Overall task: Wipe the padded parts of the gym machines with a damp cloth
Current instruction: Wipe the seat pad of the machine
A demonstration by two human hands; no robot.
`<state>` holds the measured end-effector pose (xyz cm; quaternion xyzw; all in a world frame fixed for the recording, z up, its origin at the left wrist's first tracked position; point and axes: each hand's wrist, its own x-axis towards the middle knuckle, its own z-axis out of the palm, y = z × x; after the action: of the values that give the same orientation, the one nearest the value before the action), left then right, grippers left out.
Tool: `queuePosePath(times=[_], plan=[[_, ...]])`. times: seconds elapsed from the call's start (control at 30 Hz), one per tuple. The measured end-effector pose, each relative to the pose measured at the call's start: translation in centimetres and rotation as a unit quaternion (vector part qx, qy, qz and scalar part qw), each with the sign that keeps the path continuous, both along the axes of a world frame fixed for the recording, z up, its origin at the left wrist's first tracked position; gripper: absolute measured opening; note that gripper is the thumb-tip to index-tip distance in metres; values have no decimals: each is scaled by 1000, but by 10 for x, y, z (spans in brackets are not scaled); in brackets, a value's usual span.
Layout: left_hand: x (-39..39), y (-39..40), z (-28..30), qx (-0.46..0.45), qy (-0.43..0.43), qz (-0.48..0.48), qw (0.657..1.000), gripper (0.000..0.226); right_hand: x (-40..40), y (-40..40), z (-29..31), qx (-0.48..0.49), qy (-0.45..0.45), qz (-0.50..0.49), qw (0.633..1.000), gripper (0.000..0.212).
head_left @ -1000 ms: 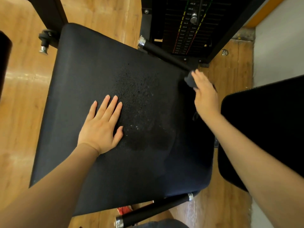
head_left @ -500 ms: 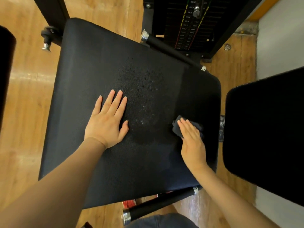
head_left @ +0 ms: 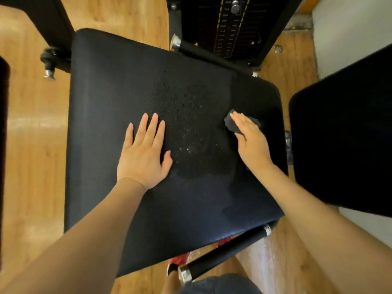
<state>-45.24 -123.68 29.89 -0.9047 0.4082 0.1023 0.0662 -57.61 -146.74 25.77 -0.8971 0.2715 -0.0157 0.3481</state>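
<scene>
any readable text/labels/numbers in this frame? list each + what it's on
Nothing can be quoted.
Weight stack: small labels in columns down the plates, beside the yellow and red stripes, too small and blurred to read.
Seat pad, cloth and the second pad on the right: no text or logo visible.

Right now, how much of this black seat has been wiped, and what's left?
Done: a darker, damp-looking strip runs along the right side of the seat pad. In hand: the right hand presses the cloth flat near that strip, while the left hand rests flat on the pad. Left: the speckled middle patch, the duller left half, and the neighbouring pad.
</scene>
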Motion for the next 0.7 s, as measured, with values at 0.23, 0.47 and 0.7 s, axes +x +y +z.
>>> queuePosePath(times=[0.23,0.47,0.7], plan=[[1,-1,5,22,-3,-1,1000,71,-69,83,4,36,-5,-80,996,52],[0,2,2,9,-3,-9,1000,70,-129,158,9,43,-12,-105,993,55],[1,3,2,8,-3,-16,1000,70,-129,105,17,36,36,-220,974,46]])
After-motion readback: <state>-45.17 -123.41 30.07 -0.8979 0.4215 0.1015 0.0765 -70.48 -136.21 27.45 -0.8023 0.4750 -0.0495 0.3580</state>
